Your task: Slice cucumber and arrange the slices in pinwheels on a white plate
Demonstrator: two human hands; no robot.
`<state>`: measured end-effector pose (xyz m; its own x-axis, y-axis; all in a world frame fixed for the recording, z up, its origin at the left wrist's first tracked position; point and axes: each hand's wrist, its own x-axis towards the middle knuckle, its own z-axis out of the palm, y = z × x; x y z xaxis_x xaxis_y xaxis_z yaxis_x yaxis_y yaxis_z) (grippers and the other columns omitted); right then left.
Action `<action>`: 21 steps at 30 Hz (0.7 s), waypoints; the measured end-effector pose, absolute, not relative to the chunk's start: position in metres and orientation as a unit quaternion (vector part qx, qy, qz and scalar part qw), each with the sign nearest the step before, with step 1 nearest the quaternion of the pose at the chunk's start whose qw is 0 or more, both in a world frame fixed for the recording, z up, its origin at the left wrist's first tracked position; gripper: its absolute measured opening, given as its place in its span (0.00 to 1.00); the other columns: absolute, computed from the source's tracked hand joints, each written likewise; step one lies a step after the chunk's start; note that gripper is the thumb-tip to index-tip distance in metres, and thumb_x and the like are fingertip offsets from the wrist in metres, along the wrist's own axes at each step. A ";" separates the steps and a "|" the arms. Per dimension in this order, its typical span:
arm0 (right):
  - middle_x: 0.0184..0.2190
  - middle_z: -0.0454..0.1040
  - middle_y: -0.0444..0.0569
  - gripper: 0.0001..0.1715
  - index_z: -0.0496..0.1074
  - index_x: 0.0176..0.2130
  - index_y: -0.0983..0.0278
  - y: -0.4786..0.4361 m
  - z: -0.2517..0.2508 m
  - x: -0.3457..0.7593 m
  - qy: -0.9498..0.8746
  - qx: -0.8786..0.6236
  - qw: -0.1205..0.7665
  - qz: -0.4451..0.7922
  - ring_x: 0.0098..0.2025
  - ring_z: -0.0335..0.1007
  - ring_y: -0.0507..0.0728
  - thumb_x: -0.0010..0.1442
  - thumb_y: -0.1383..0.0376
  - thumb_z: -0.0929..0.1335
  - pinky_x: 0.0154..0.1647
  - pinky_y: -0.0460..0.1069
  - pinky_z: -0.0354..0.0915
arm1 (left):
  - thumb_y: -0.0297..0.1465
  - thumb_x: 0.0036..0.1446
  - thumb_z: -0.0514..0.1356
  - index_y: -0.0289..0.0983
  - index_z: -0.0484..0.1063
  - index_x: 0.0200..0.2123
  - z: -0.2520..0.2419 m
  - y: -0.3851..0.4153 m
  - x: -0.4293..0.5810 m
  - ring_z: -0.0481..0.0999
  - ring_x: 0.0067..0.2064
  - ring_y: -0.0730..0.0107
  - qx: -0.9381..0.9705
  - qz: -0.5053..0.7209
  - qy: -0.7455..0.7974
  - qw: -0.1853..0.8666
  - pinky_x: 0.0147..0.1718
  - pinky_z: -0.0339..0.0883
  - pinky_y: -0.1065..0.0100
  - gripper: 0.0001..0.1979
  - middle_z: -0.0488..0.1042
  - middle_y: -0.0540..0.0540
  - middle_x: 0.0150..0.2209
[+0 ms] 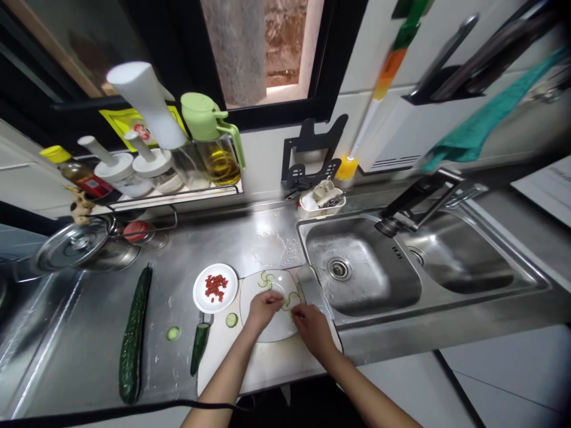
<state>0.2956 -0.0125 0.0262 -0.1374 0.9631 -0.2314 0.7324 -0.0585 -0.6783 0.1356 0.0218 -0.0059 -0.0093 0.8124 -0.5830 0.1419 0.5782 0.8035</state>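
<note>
A white plate (pixel 250 292) sits on a pale cutting board (pixel 263 362) near the counter's front edge. Thin curled cucumber slices (pixel 266 279) lie along the plate's far rim. My left hand (pixel 263 309) rests over the plate's middle, fingers curled and pinching a cucumber slice (pixel 286 302). My right hand (pixel 312 327) is at the plate's right edge, fingers pinched together by the same slice. A small white dish of red pieces (pixel 215 288) stands just left of the plate.
A whole cucumber (pixel 134 333) lies on the steel counter at left, a cut cucumber end (pixel 199 346) and loose round slices (pixel 173 333) beside the board. A double sink (pixel 361 267) with a faucet (pixel 414 202) is at right. Oil bottles (pixel 214 142) and a pot lid (pixel 71 244) stand behind.
</note>
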 end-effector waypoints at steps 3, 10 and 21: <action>0.30 0.75 0.47 0.09 0.74 0.34 0.62 -0.006 0.023 0.293 -0.661 -0.667 0.118 0.323 0.38 0.68 0.56 0.58 0.70 0.63 0.40 0.47 0.58 | 0.27 0.43 0.63 0.36 0.77 0.28 -0.006 0.031 0.140 0.70 0.27 0.75 0.414 0.269 0.669 0.556 0.31 0.62 0.72 0.05 0.74 0.52 0.24; 0.30 0.76 0.47 0.09 0.74 0.34 0.61 0.003 0.025 0.288 -0.653 -0.693 0.081 0.295 0.40 0.66 0.58 0.60 0.69 0.64 0.38 0.48 0.55 | 0.24 0.47 0.61 0.38 0.77 0.29 0.000 0.043 0.147 0.73 0.30 0.74 0.498 0.238 0.672 0.494 0.35 0.64 0.72 0.07 0.77 0.52 0.26; 0.31 0.76 0.47 0.10 0.73 0.34 0.60 0.005 0.021 0.286 -0.671 -0.693 0.050 0.259 0.41 0.65 0.59 0.62 0.68 0.62 0.34 0.49 0.52 | 0.24 0.49 0.60 0.38 0.77 0.30 0.000 0.046 0.151 0.73 0.32 0.72 0.548 0.211 0.674 0.448 0.36 0.63 0.71 0.06 0.77 0.50 0.29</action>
<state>0.2859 0.0048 0.0210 -0.0338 0.9555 -0.2929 0.9039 -0.0958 -0.4169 0.1512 0.0458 0.0000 0.0028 0.9281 -0.3723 0.5488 0.3098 0.7764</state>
